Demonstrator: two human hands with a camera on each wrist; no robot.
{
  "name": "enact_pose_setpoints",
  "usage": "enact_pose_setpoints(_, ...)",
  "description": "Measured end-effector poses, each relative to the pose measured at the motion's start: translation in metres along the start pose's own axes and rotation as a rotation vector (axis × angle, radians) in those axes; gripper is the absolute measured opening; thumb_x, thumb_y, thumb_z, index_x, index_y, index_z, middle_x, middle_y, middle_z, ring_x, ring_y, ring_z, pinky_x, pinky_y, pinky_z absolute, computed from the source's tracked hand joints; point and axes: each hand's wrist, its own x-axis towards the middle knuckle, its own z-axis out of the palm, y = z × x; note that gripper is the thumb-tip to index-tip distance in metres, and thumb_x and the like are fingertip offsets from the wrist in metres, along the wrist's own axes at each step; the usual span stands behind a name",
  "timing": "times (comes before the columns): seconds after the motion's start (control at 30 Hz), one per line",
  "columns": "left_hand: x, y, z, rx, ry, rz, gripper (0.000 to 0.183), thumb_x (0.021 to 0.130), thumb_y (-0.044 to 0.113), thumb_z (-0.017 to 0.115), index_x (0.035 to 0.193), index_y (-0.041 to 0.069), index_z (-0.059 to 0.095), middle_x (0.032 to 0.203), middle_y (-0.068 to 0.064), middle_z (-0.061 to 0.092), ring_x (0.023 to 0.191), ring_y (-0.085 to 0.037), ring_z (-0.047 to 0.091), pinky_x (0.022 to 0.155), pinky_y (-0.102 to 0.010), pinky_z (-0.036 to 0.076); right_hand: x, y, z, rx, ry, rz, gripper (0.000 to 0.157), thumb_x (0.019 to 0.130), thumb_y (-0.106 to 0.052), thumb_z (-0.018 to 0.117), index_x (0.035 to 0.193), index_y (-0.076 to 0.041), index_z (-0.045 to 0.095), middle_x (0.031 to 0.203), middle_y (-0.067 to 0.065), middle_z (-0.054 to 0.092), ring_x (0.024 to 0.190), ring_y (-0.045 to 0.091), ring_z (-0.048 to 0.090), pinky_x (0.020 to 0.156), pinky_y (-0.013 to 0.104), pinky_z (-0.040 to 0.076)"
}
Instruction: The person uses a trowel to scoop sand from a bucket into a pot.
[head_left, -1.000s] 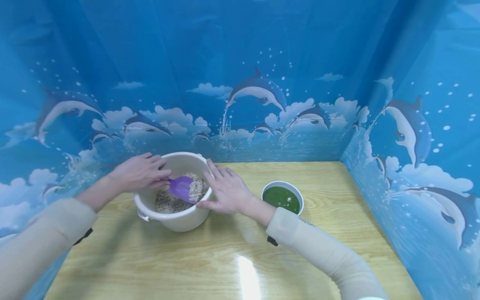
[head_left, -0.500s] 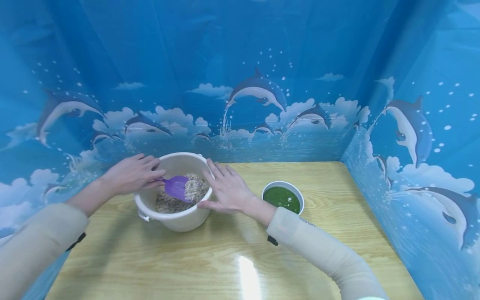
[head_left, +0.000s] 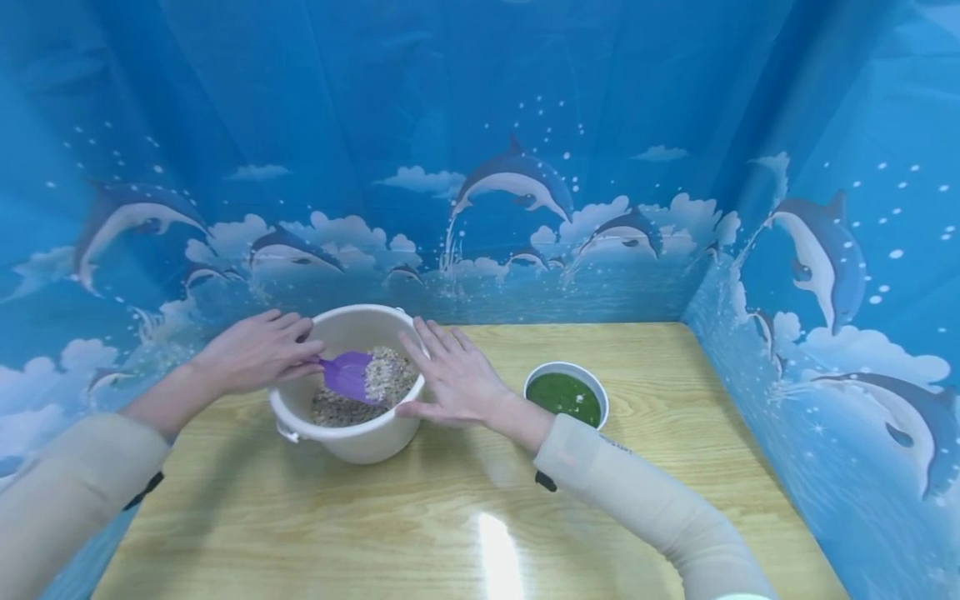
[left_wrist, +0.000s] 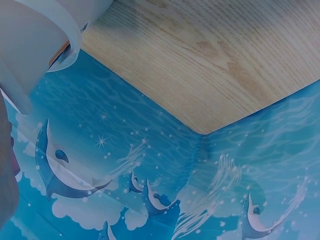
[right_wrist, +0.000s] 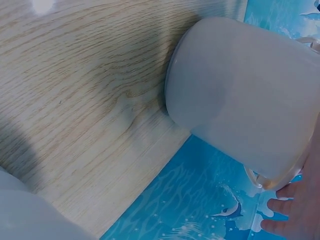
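Observation:
My left hand [head_left: 258, 354] grips the handle of a purple scoop [head_left: 345, 375] over the left rim of a white bucket [head_left: 371, 446]. Pale, coarse flakes or grains [head_left: 386, 375] lie on the scoop's blade, and more of this loose material [head_left: 337, 410] covers the bucket's bottom. The blade is inside the bucket, tilted. On the opposite rim rests my right hand [head_left: 453, 379], its fingers straight and spread. The right wrist view shows those fingertips [right_wrist: 280, 206] beside the bucket's outer wall [right_wrist: 240, 95]. In the left wrist view the left hand is mostly cut off.
To the right of the bucket stands a white bowl [head_left: 602, 390] of thick green stuff [head_left: 558, 396] with pale specks. Both are on a wood-grain table [head_left: 375, 525]. A blue dolphin-print sheet [head_left: 480, 100] walls the table at the back and sides.
My left hand has drawn the scoop leftward and slightly back inside the bucket, with the grains still on its blade. The right hand and the bucket have stayed in place.

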Motion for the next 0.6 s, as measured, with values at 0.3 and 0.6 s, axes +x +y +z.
enact_pose_setpoints(0.3,0.002,0.001,-0.001,0.003,0.034,0.015,0.029,0.091,0.044,0.076,0.100,0.022,0.059,0.087,-0.001,0.058,0.079,-0.018,0.054,0.070,-0.034,0.051,-0.004,0.002,0.000,-0.016,0.010,-0.015,0.111,0.094,-0.087,0.039,0.170,-0.016,0.004,0.177,0.017,0.002,0.165,0.035,0.017,0.132,0.055,0.019)
enact_pose_setpoints(0.6,0.005,0.000,-0.004,-0.002,0.029,0.010,0.028,0.092,0.043,0.075,0.101,0.021,0.060,0.088,-0.001,0.058,0.079,-0.018,0.054,0.070,-0.035,0.051,-0.016,0.008,-0.002,-0.011,0.027,-0.016,0.112,0.093,-0.087,0.041,0.170,-0.016,0.004,0.177,0.017,0.005,0.165,0.036,0.016,0.133,0.054,0.018)
